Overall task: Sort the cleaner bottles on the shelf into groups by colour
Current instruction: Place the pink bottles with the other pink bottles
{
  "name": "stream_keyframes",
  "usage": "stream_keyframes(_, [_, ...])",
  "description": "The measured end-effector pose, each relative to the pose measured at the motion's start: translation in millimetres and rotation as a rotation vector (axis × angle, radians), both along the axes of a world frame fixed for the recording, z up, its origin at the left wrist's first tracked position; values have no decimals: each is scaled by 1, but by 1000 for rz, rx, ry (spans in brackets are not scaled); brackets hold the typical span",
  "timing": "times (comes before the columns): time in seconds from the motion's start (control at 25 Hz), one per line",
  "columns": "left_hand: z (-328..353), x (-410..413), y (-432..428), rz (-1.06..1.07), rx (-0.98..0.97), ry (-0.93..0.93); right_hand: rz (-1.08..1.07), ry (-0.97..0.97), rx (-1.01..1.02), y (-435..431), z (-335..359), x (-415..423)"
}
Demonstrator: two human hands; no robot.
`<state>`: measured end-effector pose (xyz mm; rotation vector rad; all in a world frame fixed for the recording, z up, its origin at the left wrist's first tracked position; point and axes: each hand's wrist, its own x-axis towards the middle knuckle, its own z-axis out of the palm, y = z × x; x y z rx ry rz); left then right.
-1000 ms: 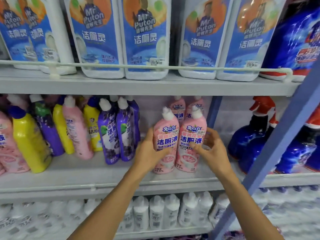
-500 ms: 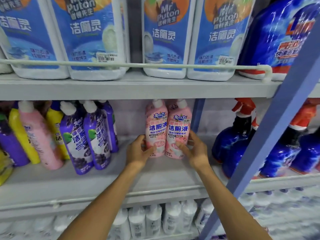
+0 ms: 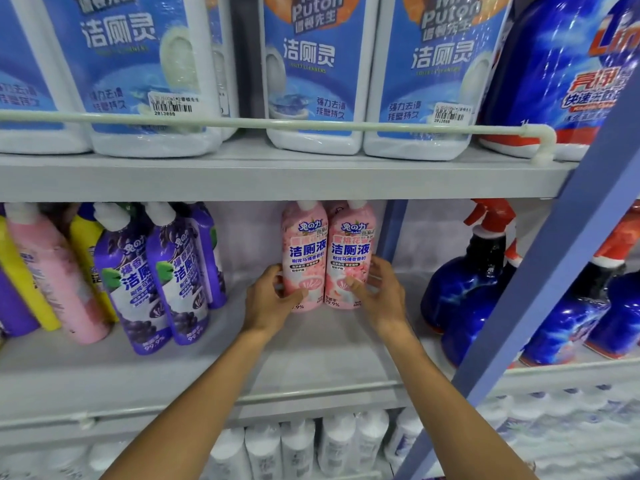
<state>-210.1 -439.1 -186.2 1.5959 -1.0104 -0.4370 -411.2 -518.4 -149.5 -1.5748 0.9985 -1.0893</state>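
two pink bottles [image 3: 327,261] upright, touching — purple pair [image 3: 162,282] leaning well left.

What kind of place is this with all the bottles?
Probably a shop's cleaning aisle. The metal shelf holds rows of matching white jugs with barcode stickers, and blue spray bottles stand packed together.

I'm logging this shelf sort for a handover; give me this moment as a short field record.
left hand: grips left pink bottle, low down
right hand: grips right pink bottle, low down
pink pair: upright, side by side, on the middle shelf
left of pair: purple bottles, then a stray pink bottle and yellow bottle, mixed
right of pair: blue spray bottles
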Motion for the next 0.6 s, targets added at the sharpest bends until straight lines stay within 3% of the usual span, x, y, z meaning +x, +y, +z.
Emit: stream_keyframes(0.6, [-2,17,-18,-121,-45,172,98,-61,-17,-12,-3,4])
